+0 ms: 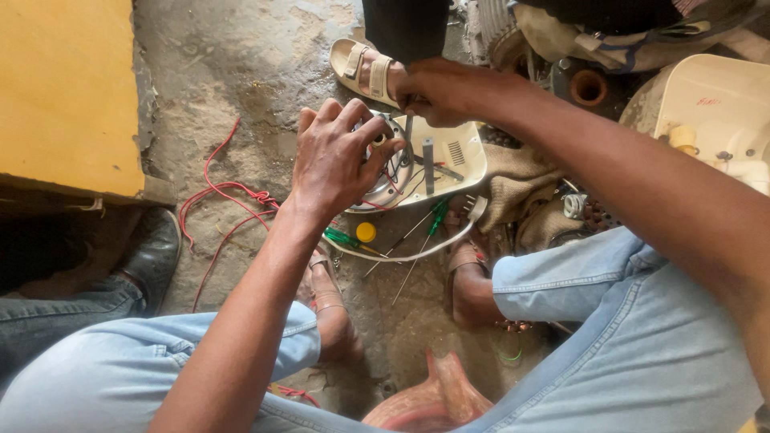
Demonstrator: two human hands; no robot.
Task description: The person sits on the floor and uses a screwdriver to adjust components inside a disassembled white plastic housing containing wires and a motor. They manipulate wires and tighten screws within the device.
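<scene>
Fan motor teardown on the floor

Left hand (337, 156) has its fingers wrapped around the round metal motor (383, 180); right hand (429, 88) pinches a slim tool (408, 132) upright, tip pointing down into the motor just beside the left fingertips, cream housing (457, 156) underneath.

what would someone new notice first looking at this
The two hands meeting mid-frame: the left hand grips a round metal motor part while the right hand pinches something thin at its top, over a cream plastic housing. Below them, green-handled screwdrivers and a yellow cap lie on the dusty concrete floor, and a red wire curls to the left.
</scene>
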